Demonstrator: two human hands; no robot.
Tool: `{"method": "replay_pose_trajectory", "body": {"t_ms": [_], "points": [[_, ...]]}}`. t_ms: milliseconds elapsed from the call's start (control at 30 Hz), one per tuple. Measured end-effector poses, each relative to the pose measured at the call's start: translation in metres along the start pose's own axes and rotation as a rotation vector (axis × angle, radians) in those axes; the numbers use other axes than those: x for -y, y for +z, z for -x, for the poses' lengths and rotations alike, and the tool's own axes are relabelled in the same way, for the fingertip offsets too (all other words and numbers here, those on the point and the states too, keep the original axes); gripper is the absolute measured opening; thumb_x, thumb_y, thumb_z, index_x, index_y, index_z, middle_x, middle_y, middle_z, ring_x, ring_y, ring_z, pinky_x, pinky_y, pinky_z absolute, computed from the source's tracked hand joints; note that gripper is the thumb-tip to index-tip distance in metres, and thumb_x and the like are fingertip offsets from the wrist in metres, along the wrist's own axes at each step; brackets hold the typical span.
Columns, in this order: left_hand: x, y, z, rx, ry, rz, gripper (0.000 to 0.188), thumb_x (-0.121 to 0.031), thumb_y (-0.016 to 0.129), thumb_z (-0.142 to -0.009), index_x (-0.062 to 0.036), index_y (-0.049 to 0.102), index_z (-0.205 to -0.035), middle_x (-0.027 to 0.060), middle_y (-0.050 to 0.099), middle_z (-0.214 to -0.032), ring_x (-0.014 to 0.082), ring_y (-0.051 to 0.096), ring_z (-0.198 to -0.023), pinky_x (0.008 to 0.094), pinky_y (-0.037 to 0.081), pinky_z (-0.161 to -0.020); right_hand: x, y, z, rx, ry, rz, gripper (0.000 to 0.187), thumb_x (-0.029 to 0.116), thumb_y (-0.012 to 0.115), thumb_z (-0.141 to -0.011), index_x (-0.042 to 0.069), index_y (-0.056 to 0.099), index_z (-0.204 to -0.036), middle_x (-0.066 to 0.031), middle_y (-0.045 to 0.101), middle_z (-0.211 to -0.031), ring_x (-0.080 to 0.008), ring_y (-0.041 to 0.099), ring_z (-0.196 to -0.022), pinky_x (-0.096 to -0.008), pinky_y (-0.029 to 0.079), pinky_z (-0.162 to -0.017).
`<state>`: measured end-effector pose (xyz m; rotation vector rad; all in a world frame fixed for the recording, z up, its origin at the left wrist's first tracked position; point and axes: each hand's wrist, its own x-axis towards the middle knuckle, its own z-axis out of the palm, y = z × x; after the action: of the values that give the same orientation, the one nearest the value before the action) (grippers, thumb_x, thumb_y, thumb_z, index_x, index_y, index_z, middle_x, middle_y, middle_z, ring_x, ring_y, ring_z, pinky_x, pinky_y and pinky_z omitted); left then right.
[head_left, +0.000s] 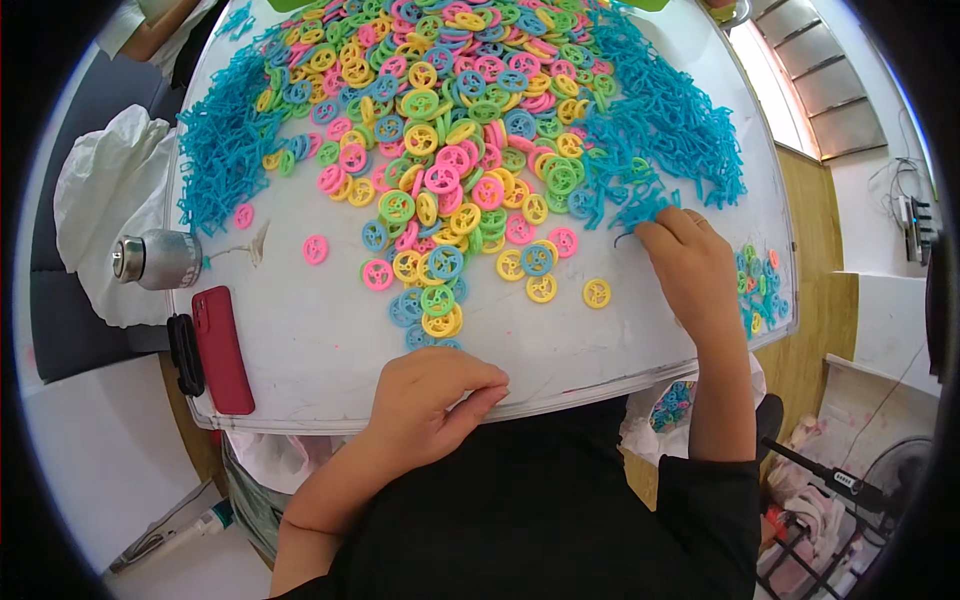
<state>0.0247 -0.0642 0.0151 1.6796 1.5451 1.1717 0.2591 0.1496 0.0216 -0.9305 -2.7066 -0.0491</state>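
Near the table's front edge my left hand [436, 392] is closed, thumb and forefinger pressed together. What it may hold is too small or hidden to make out. Just beyond it lie stacked blue, green and yellow plastic wheels [437, 300]. My right hand [688, 268] reaches to the near edge of a pile of teal plastic pieces [670, 110]. Its fingers are bent and pinched on a small teal piece there, partly hidden by the fingertips. A lone yellow wheel [597, 293] rests on the table left of this hand.
Pink, green, yellow and blue wheels [450, 60] heap across the table's middle. Another teal pile [225, 145] lies at the left. A metal bottle [160, 260], a red phone [222, 350] and a black case [186, 355] line the left edge. Mixed pieces [762, 285] sit at the right edge.
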Motion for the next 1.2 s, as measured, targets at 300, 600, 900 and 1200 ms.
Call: {"method": "replay_pose_trajectory", "body": {"t_ms": [300,600,900,1200], "points": [[-0.002,0.003,-0.009,-0.105,0.041,-0.056,0.025,-0.006,0.080,-0.075,-0.0078,0.070,-0.099,0.0079,0.069,-0.092,0.0266,0.065,-0.084,0.0349,0.049,-0.072,0.031,-0.005,0.019,0.047,0.474,-1.229,0.013,-0.006,0.068,-0.086,0.001,0.064,-0.095,-0.0067,0.066,-0.084,-0.0115,0.063,-0.070,-0.0239,0.048,-0.057],[-0.006,0.013,-0.006,-0.003,0.187,-0.016,0.037,-0.012,0.085,-0.070,-0.0077,0.066,-0.101,0.0097,0.069,-0.104,0.0294,0.067,-0.095,0.0378,0.051,-0.076,0.093,-0.018,0.034,0.239,0.052,-1.234,0.014,0.001,0.075,-0.081,0.001,0.067,-0.093,-0.0111,0.071,-0.087,-0.0239,0.070,-0.078,-0.0324,0.054,-0.069],[0.001,0.005,0.004,-0.103,0.077,-0.088,0.031,-0.004,0.082,-0.073,-0.0081,0.068,-0.101,0.0080,0.071,-0.103,0.0279,0.067,-0.088,0.0352,0.052,-0.073,0.110,0.016,0.011,-0.067,0.122,-0.331,0.030,0.011,0.083,-0.070,0.002,0.069,-0.096,-0.0107,0.063,-0.093,-0.0298,0.059,-0.085,-0.0393,0.049,-0.073],[0.001,0.001,0.001,-0.161,0.003,-0.024,0.026,-0.003,0.078,-0.079,-0.0065,0.070,-0.103,0.0097,0.071,-0.107,0.0274,0.066,-0.093,0.0339,0.052,-0.078,0.121,0.028,0.021,-0.093,0.085,-0.280,0.029,0.000,0.075,-0.072,0.002,0.068,-0.100,-0.0128,0.065,-0.098,-0.0319,0.063,-0.086,-0.0378,0.052,-0.077]]}}
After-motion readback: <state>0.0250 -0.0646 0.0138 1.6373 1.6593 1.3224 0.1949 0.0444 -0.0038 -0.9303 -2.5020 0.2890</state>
